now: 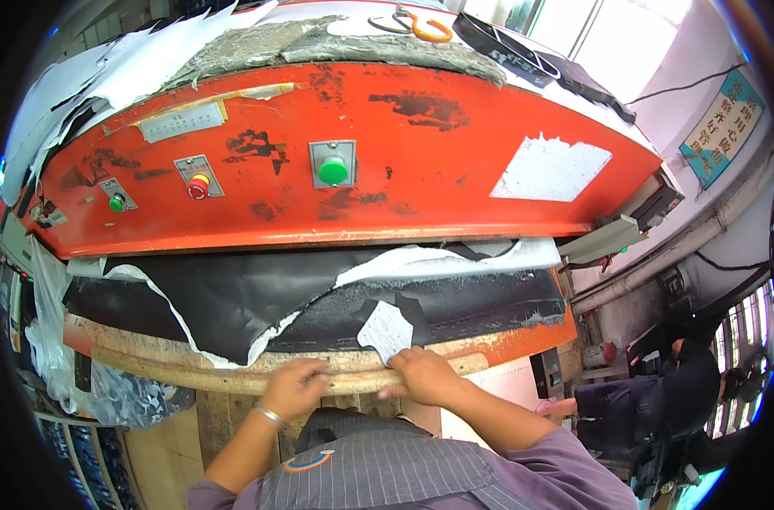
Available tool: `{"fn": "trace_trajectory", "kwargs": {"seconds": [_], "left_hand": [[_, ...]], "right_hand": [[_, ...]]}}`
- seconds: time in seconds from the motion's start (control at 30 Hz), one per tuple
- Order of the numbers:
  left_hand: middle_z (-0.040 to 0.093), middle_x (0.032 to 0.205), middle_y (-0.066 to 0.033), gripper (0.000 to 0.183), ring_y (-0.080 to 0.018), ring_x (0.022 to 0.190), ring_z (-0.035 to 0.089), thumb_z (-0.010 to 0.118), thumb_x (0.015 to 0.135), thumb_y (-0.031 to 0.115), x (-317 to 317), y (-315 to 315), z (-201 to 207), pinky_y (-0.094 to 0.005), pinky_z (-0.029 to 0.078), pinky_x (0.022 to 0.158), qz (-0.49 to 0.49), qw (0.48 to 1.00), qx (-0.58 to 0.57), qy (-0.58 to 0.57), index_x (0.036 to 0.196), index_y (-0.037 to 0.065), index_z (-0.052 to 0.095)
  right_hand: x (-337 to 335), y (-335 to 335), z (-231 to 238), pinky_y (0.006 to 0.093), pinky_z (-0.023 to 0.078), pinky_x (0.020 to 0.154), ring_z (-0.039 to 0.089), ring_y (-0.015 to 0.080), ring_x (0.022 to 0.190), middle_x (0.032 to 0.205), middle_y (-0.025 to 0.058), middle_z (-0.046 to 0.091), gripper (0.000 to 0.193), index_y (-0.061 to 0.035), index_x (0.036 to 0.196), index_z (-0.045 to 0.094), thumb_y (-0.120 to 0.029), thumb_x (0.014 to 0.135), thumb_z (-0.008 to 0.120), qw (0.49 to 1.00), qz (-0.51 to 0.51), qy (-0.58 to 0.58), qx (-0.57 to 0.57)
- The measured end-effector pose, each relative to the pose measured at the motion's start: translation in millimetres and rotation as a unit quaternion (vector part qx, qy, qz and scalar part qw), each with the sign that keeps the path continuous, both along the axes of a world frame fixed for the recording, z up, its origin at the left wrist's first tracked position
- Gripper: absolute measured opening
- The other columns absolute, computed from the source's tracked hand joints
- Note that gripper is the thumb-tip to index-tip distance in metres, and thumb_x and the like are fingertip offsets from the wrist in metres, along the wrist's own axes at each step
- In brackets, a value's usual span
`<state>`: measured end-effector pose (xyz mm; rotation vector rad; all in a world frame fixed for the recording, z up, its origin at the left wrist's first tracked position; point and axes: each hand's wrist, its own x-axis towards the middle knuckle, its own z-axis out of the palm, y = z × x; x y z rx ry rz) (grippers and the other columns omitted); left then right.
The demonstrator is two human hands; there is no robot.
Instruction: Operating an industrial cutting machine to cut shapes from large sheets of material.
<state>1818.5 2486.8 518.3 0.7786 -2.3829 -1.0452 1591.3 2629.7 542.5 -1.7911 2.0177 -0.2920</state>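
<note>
My left hand [295,388] is at the wooden front edge [353,379] of a press bed, with its fingers loosely bent and apart, and nothing shows in it. My right hand [425,376] rests over the same edge, its fingertips touching the lower end of a small leather piece [387,330] with its pale side up. Its thumb lies apart from the fingers on the wood. Behind that piece lies a dark cut piece [414,316]. A large black leather sheet [234,293] with a ragged white edge spreads across the dark bed [480,306], left of my right hand.
Above the bed spans the red press head [455,170], with a green button [332,171] and a red button [198,187]. A black cutting die [506,51] and an orange-handled tool [429,27] lie on top. A clear plastic bag [136,395] hangs left. At right a person [650,395] sits.
</note>
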Motion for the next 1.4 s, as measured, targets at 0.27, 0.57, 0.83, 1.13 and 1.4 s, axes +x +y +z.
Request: {"fn": "trace_trajectory", "kwargs": {"seconds": [0.27,0.57,0.83,1.13,1.4], "left_hand": [[0.063,0.086,-0.0117,0.021,-0.0316,0.083,0.058,0.067,0.074,0.022,-27.1,43.0,-8.0,-0.0399,0.049,0.074,0.006,0.992,-0.127,-0.017,0.086,0.005,0.069],[0.067,0.084,-0.0114,0.021,-0.0258,0.074,0.063,0.069,0.077,0.022,11.8,70.2,-8.6,-0.0348,0.05,0.072,-0.075,0.993,0.025,-0.083,0.091,0.006,0.071],[0.067,0.094,-0.0046,0.022,-0.0094,0.086,0.059,0.059,0.092,0.017,-121.3,56.5,-7.7,-0.0252,0.048,0.08,-0.075,0.936,0.334,0.077,0.104,0.0,0.066],[0.038,0.141,-0.0159,0.064,-0.023,0.127,0.041,0.054,0.095,0.034,-213.7,103.1,-21.2,-0.0383,0.037,0.102,-0.08,0.882,0.422,0.196,0.144,0.002,0.027],[0.047,0.134,-0.0089,0.045,-0.0172,0.123,0.045,0.042,0.101,0.024,-192.2,151.3,-29.8,-0.0305,0.034,0.105,-0.217,0.87,0.381,0.227,0.14,0.003,0.036]], "right_hand": [[13.4,24.2,-27.6,0.0369,0.047,0.079,0.055,0.0301,0.091,0.091,0.0131,0.059,0.049,-0.003,0.092,0.061,-0.035,0.061,0.082,0.989,-0.059,0.068,-0.117],[-35.4,33.9,13.8,0.0478,0.049,0.081,0.062,0.037,0.097,0.1,0.0205,0.065,0.06,-0.0067,0.104,0.065,-0.061,0.079,0.058,0.988,-0.127,-0.077,-0.033],[-112.2,-54.6,3.4,0.0521,0.039,0.093,0.047,0.0324,0.117,0.122,0.0188,0.055,0.066,0.0009,0.116,0.056,-0.055,0.082,0.059,0.913,-0.374,0.161,0.01],[-124.8,76.9,3.4,0.0254,0.048,0.065,0.059,0.0125,0.077,0.09,0.0088,0.061,0.039,-0.0018,0.11,0.043,0.008,0.075,0.055,0.745,-0.271,-0.535,-0.292],[-62.7,147.4,-18.3,0.0233,0.046,0.073,0.055,0.0069,0.08,0.088,0.003,0.062,0.016,-0.0019,0.093,0.054,-0.006,0.086,0.067,0.807,-0.206,-0.48,-0.275]]}}
